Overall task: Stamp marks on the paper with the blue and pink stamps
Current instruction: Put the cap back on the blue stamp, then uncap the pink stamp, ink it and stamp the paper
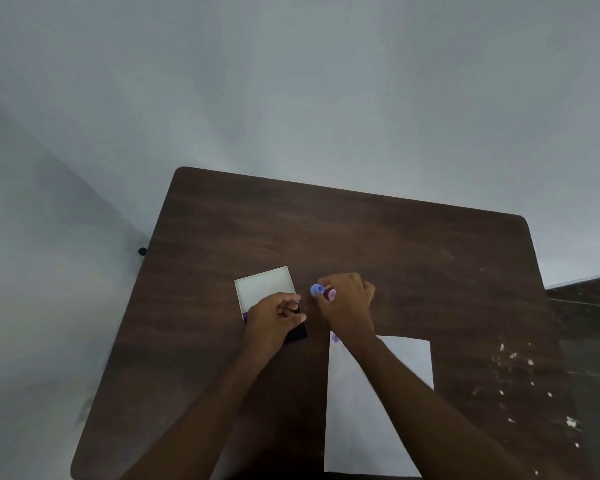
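Both hands work side by side over the middle of a dark wooden table (395, 244), seen from our head camera. Our left hand (274, 318) lies with curled fingers on an ink pad (297, 332), a dark square whose near corner shows beneath the palm; whether the fingers actually grip it or only rest on it we cannot tell. Its open white lid (264, 287) lies flat just beyond the hand, touching the pad's far side. Our right hand (347, 306) reaches just to the right of the pad and curls round two small stamps, the fingers closed on them: the blue stamp (317, 289) pokes out at the left of the knuckles, and the pink stamp (331, 294) sits just beside it, partly covered by the fingers. We cannot tell whether the stamps touch the table. Nearer to us, the white paper (402, 368) lies flat on the table, under our right forearm, which crosses it diagonally. One purple mark (335, 338) shows at the paper's far left corner, right by the wrist. Pale specks (510, 362) are scattered over the table's right side.
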`<state>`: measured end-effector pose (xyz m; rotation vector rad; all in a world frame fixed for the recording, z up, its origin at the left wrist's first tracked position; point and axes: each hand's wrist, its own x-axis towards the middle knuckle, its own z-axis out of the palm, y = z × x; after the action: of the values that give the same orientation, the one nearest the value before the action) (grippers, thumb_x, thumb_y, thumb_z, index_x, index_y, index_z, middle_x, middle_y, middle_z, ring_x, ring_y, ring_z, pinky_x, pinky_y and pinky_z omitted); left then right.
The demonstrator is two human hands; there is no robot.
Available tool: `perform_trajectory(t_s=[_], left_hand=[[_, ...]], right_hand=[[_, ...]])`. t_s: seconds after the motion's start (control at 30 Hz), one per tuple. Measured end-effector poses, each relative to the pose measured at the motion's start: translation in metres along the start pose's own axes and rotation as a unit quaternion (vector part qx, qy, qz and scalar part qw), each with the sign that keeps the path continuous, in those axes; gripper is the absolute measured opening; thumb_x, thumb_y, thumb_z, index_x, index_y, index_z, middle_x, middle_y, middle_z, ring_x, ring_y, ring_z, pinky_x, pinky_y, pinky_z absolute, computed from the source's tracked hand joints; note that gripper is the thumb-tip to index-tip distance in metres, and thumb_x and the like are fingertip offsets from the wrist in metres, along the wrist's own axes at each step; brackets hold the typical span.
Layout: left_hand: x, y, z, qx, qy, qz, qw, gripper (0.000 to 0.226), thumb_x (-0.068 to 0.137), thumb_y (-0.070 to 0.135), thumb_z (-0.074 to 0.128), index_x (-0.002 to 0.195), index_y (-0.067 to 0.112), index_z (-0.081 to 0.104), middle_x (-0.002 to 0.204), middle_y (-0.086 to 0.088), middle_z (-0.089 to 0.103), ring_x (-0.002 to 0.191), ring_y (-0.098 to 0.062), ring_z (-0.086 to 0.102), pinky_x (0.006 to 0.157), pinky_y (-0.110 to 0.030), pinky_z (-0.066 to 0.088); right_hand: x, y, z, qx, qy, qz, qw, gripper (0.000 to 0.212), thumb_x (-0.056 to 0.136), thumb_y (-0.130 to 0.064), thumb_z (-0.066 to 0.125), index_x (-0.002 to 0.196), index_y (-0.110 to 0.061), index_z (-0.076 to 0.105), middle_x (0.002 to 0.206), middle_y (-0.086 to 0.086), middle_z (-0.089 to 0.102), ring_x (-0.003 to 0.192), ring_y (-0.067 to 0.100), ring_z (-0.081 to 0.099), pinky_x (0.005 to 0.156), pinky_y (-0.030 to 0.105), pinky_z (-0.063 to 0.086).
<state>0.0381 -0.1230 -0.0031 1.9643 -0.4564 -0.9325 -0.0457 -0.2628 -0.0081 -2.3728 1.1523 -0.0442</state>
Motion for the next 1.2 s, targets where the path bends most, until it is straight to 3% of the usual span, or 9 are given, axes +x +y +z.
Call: perform_trajectory(t_s=[0.1,0.27,0.4,0.53,0.63,0.73,0.87,1.2], left_hand=[[0.006,0.001,0.007,0.006,0.007,-0.010,1.000,0.039,0.075,0.009,0.082,0.112,0.013,0.070,0.095,0.003,0.071,0.086,-0.006,0.067,0.072,-0.008,0.049],[0.014,0.001,0.010,0.018,0.013,-0.024,0.999,0.038,0.074,0.011,0.082,0.110,0.015,0.070,0.089,0.008,0.069,0.082,-0.004,0.066,0.066,-0.004,0.048],[0.017,0.000,0.010,0.028,0.014,-0.024,0.999,0.038,0.074,0.013,0.082,0.110,0.017,0.070,0.089,0.011,0.069,0.082,-0.002,0.066,0.064,-0.002,0.046],[0.018,0.000,0.009,0.027,0.018,-0.022,0.999,0.038,0.074,0.012,0.082,0.110,0.015,0.070,0.087,0.012,0.068,0.080,-0.001,0.066,0.063,0.000,0.045],[0.018,0.002,0.010,0.036,0.018,-0.024,0.999,0.037,0.075,0.014,0.082,0.111,0.017,0.070,0.084,0.016,0.066,0.078,0.002,0.064,0.061,0.003,0.043],[0.018,0.003,0.010,0.041,0.018,-0.027,0.999,0.037,0.075,0.015,0.082,0.111,0.018,0.070,0.084,0.018,0.066,0.078,0.004,0.064,0.059,0.002,0.043],[0.016,0.002,0.009,0.042,0.020,-0.024,0.999,0.038,0.075,0.015,0.082,0.112,0.018,0.070,0.085,0.016,0.067,0.079,0.002,0.065,0.061,-0.001,0.045],[0.010,0.000,0.004,0.027,0.021,-0.021,0.999,0.037,0.077,0.013,0.080,0.113,0.014,0.070,0.093,0.007,0.070,0.083,-0.001,0.066,0.068,-0.004,0.048]], right_hand=[[0.004,0.002,0.005,-0.021,0.019,-0.019,0.999,0.012,0.083,-0.030,0.060,0.073,-0.026,0.066,0.077,-0.009,0.066,0.087,0.014,0.056,0.086,0.034,0.024],[0.007,0.007,0.009,-0.022,0.001,-0.017,1.000,0.010,0.084,-0.031,0.058,0.080,-0.026,0.066,0.089,-0.008,0.065,0.095,0.014,0.051,0.091,0.037,0.028],[0.008,0.009,0.011,-0.002,0.003,-0.016,1.000,0.008,0.082,-0.032,0.062,0.086,-0.027,0.066,0.094,-0.006,0.066,0.099,0.017,0.052,0.086,0.034,0.026],[0.008,0.015,0.013,0.034,-0.012,0.002,0.999,0.034,0.079,-0.036,0.066,0.110,-0.025,0.062,0.115,-0.001,0.061,0.112,0.020,0.048,0.092,0.038,0.035],[0.008,0.020,0.011,0.025,-0.025,0.026,0.999,0.037,0.080,-0.039,0.066,0.114,-0.025,0.060,0.121,0.000,0.058,0.114,0.021,0.048,0.097,0.040,0.040],[0.009,0.024,0.011,0.006,-0.040,0.033,0.999,0.033,0.083,-0.035,0.063,0.113,-0.022,0.061,0.121,0.001,0.060,0.111,0.019,0.050,0.097,0.035,0.043],[0.008,0.026,0.011,0.019,-0.040,0.046,0.998,0.029,0.086,-0.026,0.063,0.114,-0.019,0.063,0.119,0.001,0.061,0.109,0.015,0.048,0.090,0.021,0.033],[0.007,0.022,0.014,0.025,-0.053,0.097,0.994,0.023,0.086,-0.020,0.064,0.109,-0.014,0.065,0.114,0.003,0.062,0.102,0.015,0.052,0.082,0.019,0.035]])
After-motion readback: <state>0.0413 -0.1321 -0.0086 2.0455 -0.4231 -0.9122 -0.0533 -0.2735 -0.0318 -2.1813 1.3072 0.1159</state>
